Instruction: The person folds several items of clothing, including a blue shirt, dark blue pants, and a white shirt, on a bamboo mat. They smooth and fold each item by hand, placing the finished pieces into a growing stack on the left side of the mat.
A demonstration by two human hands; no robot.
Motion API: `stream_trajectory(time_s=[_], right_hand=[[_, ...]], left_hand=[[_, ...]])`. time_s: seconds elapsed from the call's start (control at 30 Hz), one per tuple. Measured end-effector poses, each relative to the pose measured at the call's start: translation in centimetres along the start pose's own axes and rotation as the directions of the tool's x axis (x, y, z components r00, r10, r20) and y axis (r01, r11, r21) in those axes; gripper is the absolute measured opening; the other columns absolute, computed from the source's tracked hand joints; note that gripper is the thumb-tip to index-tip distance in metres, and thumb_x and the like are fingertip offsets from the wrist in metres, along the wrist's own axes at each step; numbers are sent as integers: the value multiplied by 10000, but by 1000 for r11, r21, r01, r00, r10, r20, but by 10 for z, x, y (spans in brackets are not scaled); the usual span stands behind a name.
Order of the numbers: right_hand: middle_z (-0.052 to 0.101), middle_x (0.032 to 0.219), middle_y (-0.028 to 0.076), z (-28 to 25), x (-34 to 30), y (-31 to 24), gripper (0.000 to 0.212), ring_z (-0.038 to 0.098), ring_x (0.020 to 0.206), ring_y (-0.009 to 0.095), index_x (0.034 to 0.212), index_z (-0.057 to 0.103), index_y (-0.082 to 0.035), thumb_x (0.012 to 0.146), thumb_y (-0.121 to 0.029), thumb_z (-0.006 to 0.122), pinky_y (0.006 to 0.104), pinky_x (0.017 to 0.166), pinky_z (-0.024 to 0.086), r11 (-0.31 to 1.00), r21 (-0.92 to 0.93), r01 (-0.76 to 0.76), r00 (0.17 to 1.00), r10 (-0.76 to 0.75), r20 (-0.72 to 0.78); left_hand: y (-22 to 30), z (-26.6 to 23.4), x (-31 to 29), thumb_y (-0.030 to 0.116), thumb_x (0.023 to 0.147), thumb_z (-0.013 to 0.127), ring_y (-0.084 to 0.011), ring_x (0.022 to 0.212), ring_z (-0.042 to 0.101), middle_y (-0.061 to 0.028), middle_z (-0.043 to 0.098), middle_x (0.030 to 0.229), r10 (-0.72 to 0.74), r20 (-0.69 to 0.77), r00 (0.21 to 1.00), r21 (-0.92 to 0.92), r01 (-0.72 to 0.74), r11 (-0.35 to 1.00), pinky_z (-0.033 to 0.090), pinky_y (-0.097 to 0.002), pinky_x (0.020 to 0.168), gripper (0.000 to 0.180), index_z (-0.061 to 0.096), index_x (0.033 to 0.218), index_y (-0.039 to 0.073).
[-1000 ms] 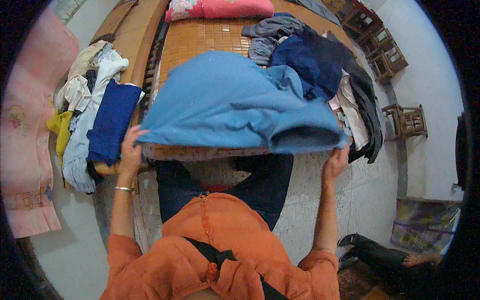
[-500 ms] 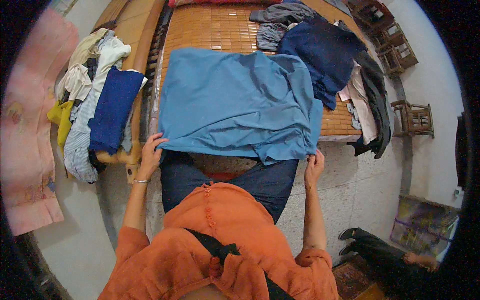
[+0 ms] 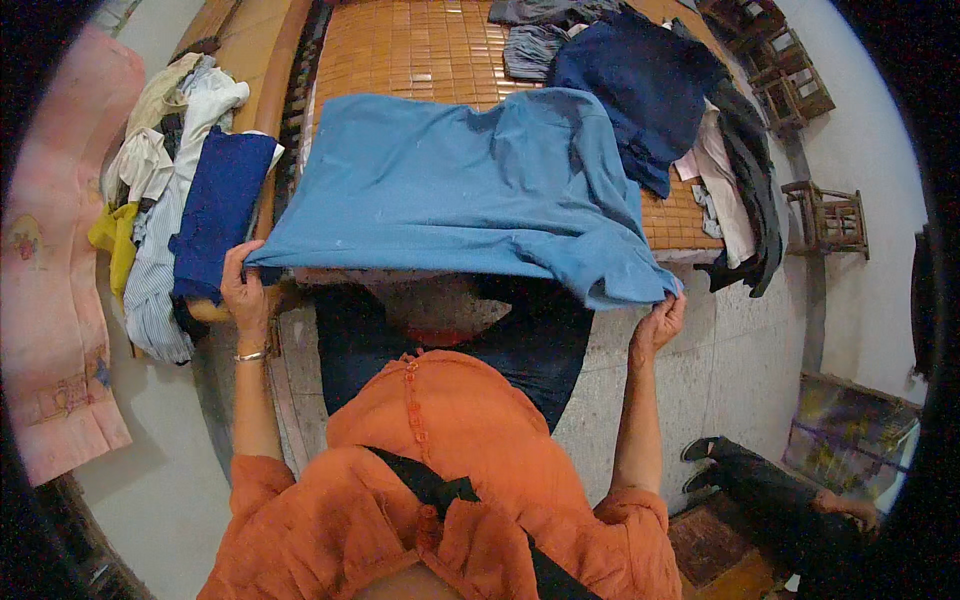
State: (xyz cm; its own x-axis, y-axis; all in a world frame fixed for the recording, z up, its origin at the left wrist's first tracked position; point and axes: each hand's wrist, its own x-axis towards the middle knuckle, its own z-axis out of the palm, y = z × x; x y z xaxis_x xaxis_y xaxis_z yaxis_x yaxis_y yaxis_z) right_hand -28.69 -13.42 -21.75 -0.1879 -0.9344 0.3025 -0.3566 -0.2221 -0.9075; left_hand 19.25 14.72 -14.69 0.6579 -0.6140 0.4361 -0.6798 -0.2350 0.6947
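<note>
A blue garment [image 3: 440, 190], its exact kind hidden by the folds, lies spread over the front of the bamboo mat [image 3: 410, 60]. Its near edge is stretched taut between my two hands and lifted toward me. My left hand [image 3: 245, 295], with a bracelet at the wrist, pinches the near left corner. At the near right corner, the fingers of my right hand [image 3: 660, 318] are closed on bunched cloth. Wrinkles gather on the garment's right side, while the left part lies flatter.
Left of the mat, a wooden rail carries a clothes pile with a folded navy garment [image 3: 225, 210]. Dark blue clothing [image 3: 640, 95] and other clothes lie at the mat's right. Wooden stools [image 3: 828, 220] stand by the right wall. A person's dark-clothed legs [image 3: 770, 500] show at lower right.
My hands have moved apart, the left one leftward and up, the right one rightward. The garment's near edge has been pulled wider and tighter between them.
</note>
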Motion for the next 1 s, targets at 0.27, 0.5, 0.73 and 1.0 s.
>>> stream_trajectory(time_s=[0.27, 0.5, 0.73, 1.0], right_hand=[[575, 943, 85, -22, -35, 59, 248, 540, 911, 206, 1046, 555, -4, 818, -60, 474, 303, 814, 417, 946, -301, -116, 939, 204, 278], [581, 946, 112, 44, -54, -45, 181, 516, 920, 277, 942, 579, -46, 782, -129, 598, 354, 808, 409, 884, -183, 429, 817, -294, 497], [600, 833, 169, 109, -71, -35, 370, 558, 797, 354, 910, 581, -18, 723, -323, 674, 417, 677, 431, 771, -485, 412, 704, 69, 707], [468, 624, 39, 118, -58, -25, 214, 419, 605, 111, 744, 501, -11, 791, -187, 613, 267, 565, 377, 993, -118, 1, 736, 79, 673]], left_hand=[[-36, 5, -41, -86, 705, 457, -252, 880, 546, -103, 548, 892, -39, 238, 970, 167, -1, 986, 418, -301, 809, 298, 613, 918, 53], [-25, -4, -45, -83, 696, 460, -254, 893, 542, -104, 558, 893, -107, 168, 980, 194, 73, 978, 416, -315, 815, 297, 616, 915, 45], [-37, -12, -46, -86, 681, 495, -275, 902, 537, -118, 543, 927, -188, 118, 975, 214, 160, 964, 427, -325, 812, 314, 610, 934, 59], [-61, -11, -39, -42, 699, 569, -237, 904, 576, -97, 612, 931, -196, 30, 980, 232, 184, 955, 442, -308, 813, 216, 626, 893, 34]])
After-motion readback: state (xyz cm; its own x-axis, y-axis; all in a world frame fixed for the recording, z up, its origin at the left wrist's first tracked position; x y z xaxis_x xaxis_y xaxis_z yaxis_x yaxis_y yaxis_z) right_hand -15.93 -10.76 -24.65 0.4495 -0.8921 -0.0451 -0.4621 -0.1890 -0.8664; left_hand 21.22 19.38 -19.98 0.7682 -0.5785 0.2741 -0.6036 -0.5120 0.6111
